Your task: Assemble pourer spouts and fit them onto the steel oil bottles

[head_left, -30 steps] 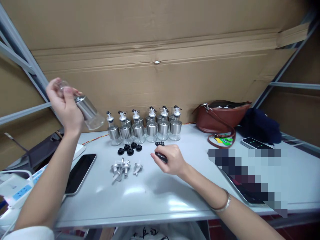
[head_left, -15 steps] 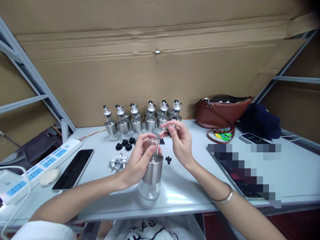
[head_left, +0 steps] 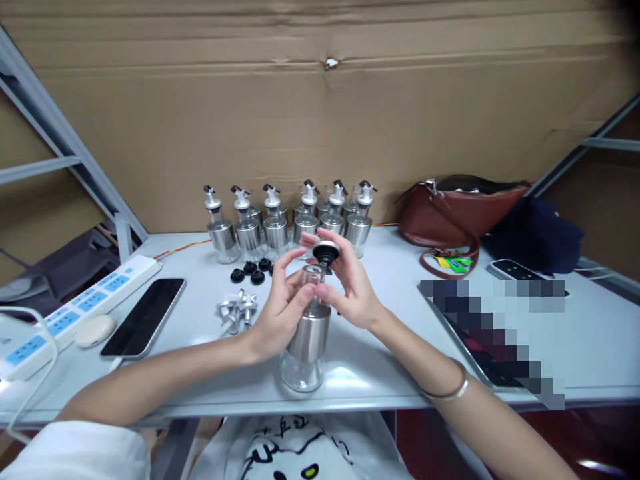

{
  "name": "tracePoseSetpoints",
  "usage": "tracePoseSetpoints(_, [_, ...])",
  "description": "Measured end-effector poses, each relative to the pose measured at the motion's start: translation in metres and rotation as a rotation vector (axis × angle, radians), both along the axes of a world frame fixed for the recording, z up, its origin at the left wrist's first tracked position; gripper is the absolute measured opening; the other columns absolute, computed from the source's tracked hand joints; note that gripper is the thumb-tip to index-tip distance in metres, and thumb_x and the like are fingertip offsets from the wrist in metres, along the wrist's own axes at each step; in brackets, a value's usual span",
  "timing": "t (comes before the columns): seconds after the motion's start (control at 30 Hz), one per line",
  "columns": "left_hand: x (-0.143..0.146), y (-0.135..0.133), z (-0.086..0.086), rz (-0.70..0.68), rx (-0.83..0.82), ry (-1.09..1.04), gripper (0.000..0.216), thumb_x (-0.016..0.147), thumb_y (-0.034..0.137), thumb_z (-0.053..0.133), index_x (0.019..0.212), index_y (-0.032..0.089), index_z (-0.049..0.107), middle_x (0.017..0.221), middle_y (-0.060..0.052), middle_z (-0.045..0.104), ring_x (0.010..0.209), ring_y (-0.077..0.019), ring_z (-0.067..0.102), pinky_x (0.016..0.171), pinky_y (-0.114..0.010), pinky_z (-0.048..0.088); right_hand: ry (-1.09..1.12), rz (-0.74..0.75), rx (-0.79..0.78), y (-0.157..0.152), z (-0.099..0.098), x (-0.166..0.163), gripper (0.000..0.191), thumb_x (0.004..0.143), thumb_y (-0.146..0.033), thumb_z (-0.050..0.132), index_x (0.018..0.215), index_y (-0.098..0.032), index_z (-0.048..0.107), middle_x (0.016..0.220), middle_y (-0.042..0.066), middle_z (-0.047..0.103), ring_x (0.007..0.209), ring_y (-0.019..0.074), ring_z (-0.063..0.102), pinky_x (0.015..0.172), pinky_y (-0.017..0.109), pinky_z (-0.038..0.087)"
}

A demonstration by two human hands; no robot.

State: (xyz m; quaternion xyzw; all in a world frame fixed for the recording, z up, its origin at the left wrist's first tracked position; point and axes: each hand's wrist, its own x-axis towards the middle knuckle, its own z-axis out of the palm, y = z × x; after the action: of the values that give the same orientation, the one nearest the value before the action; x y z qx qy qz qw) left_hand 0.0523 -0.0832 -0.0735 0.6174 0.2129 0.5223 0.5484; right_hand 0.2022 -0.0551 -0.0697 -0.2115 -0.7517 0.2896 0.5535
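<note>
A glass bottle with a steel sleeve [head_left: 307, 340] stands upright near the front edge of the white table [head_left: 380, 373]. My left hand [head_left: 280, 310] is wrapped round its neck and upper sleeve. My right hand [head_left: 345, 283] pinches a black rubber stopper [head_left: 326, 252] just above and right of the bottle's open mouth. Behind them stand several finished bottles with pourer tops [head_left: 290, 223] in a row. Loose black stoppers [head_left: 250, 272] and silver pourer spouts [head_left: 237, 310] lie to the left of my hands.
A dark phone [head_left: 145, 317], a white power strip [head_left: 75, 310] and a small beige oval object [head_left: 95, 330] lie at the left. A brown bag [head_left: 460, 210], dark cloth [head_left: 537, 237], another phone [head_left: 515, 271] and a blurred flat item [head_left: 495, 333] fill the right. Cardboard [head_left: 320, 100] backs the table.
My left hand brought the bottle down from high at the left and stood it on the table in front of me. My right hand picked up a black stopper and moved it to the bottle's mouth.
</note>
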Motion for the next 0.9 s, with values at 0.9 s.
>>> tracePoseSetpoints(0.9, [-0.0049,0.0046,-0.0041,0.022,0.056,0.063,0.049,0.089,0.047,0.054,0.132,0.034,0.034,0.110,-0.004,0.060,0.099,-0.0183,0.060,0.089,-0.036,0.050,-0.046,0.016,0.124,-0.0045,-0.0044,0.0015,0.040,0.092,-0.030,0.049,0.130,-0.028,0.037,0.124,0.010,0.055,0.106,0.0218,0.063,0.086,0.039,0.055])
